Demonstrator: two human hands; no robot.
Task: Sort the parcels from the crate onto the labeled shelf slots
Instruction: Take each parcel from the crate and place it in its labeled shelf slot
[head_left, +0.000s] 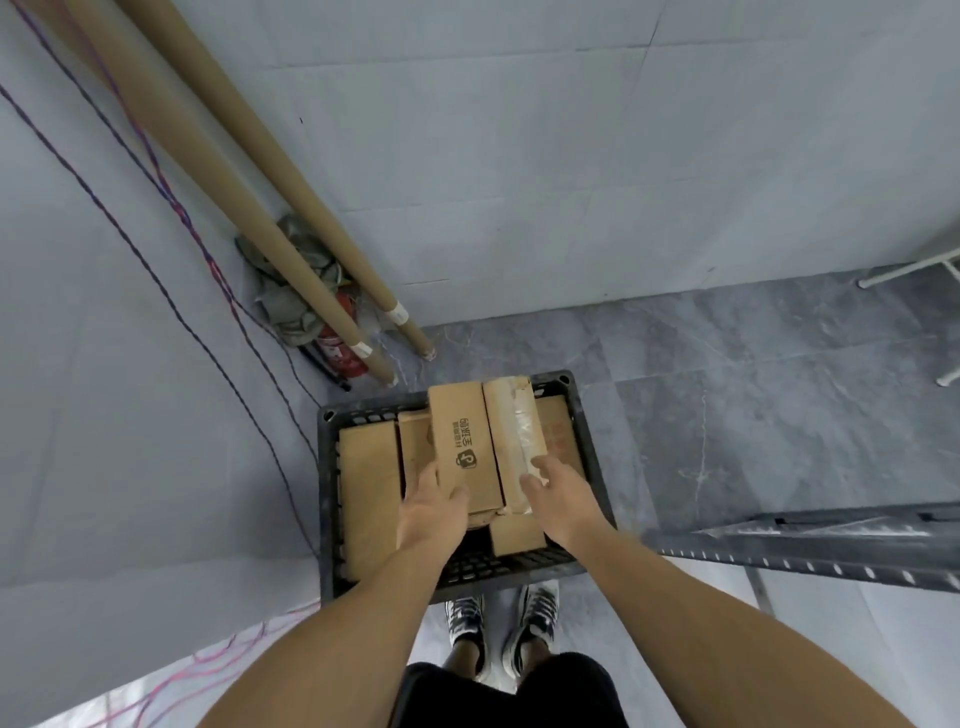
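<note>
Crate (327, 483) of parcels, left hand (431, 512) gripping printed box (462, 441), right hand (558, 499) on taped parcel (511, 426) at box's 3 o'clock, its hold hidden, can't tell tbh

Your crate (327, 467) is black with a slotted grid pattern. The parcels (369, 493) in it are plain brown cardboard, one printed with a dark logo (466, 460), one striped with shiny whitish tape (524, 426). The floor (753, 415) beneath you is grey marble with white veins. Your shoes (465, 616) are black and white.
</note>
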